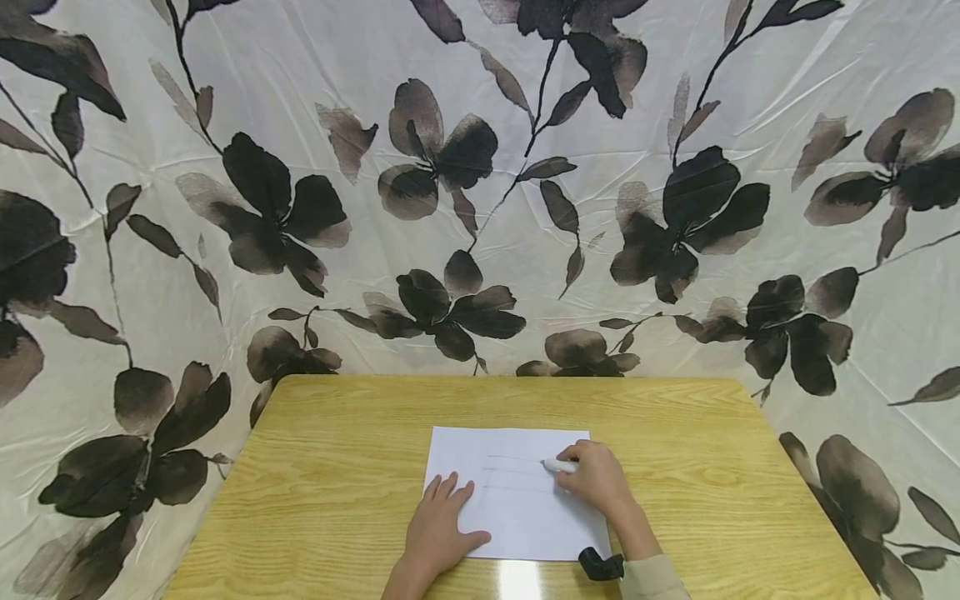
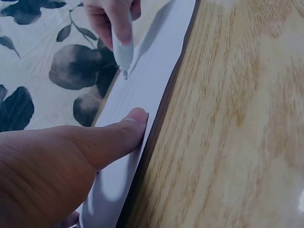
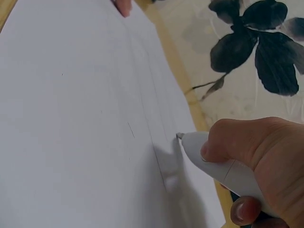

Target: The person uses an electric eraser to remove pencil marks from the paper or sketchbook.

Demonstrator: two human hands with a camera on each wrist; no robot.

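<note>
A sheet of white paper [image 1: 525, 533] lies on the wooden table, with several thin, roughly parallel lines [image 1: 517, 487] across its upper middle. My left hand [image 1: 442, 525] rests on the paper's left side with fingers spread. In the left wrist view its thumb [image 2: 114, 137] lies near the paper's edge. My right hand [image 1: 596, 479] grips a thick white pen [image 1: 558, 466], its tip pointing left at the end of an upper line. From the right wrist view, the pen [image 3: 213, 164] has a narrow metal tip right at the paper, and its back end is hidden by the hand.
The yellow wood-grain table [image 1: 337, 467] extends around the paper on all sides. A small black object [image 1: 600, 564] is by the right wrist, overlapping the paper's lower right corner. Behind the table hangs a white cloth [image 1: 570, 250] printed with dark flowers.
</note>
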